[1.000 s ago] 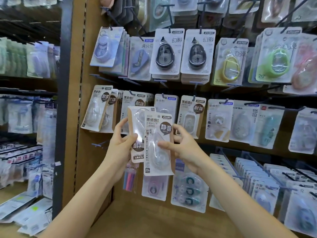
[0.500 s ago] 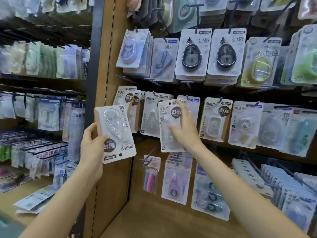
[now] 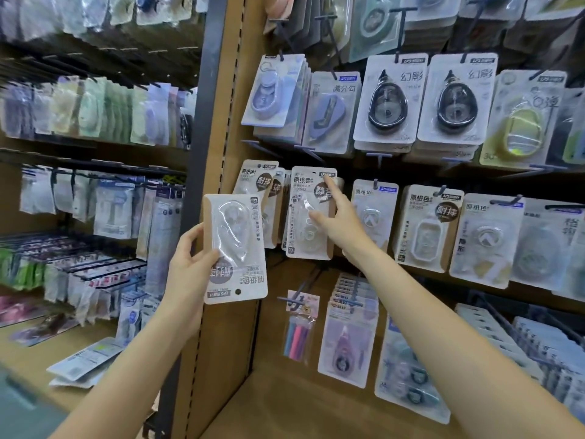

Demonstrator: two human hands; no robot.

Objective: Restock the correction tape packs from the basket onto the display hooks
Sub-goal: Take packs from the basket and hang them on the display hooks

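Left hand (image 3: pixel 190 264): grips a correction tape pack (image 3: pixel 234 248) by its left edge, thumb across the front of the blister, the other fingers behind the card. The hand is raised in front of the wooden upright (image 3: pixel 231 122) of the display.
Held pack: kraft-backed card with clear blister, turned upside down, its printed header and hang hole at the bottom. It is off the hooks, just left of the middle row of hanging packs.
Right hand (image 3: pixel 338 223): reaches to a hung pack (image 3: pixel 310 213) in the middle row. Index finger stretched up along the pack's right edge towards its top corner, thumb lying across the blister front; the remaining fingers are behind the pack and cannot be made out.
Hung pack: same kraft card style, upright, its top at the hook, second column from the wooden upright. Whether the hole is fully seated on the hook cannot be told.
Middle row neighbours: a stack of like packs (image 3: pixel 256 191) just to the left, partly hidden by the held pack; more kraft-card packs (image 3: pixel 427 226) to the right.
Upper row: white-card packs with black teardrop dispensers (image 3: pixel 387 99), lilac ones (image 3: pixel 272 90) to their left, a yellow one (image 3: pixel 519 122) to their right.
Lower row: a small bag of coloured refills (image 3: pixel 297 334) on a hook, beside a pack with a pink dispenser (image 3: pixel 345 337).
Far left: a second shelving bay (image 3: pixel 95 185) with blurred hanging stationery.
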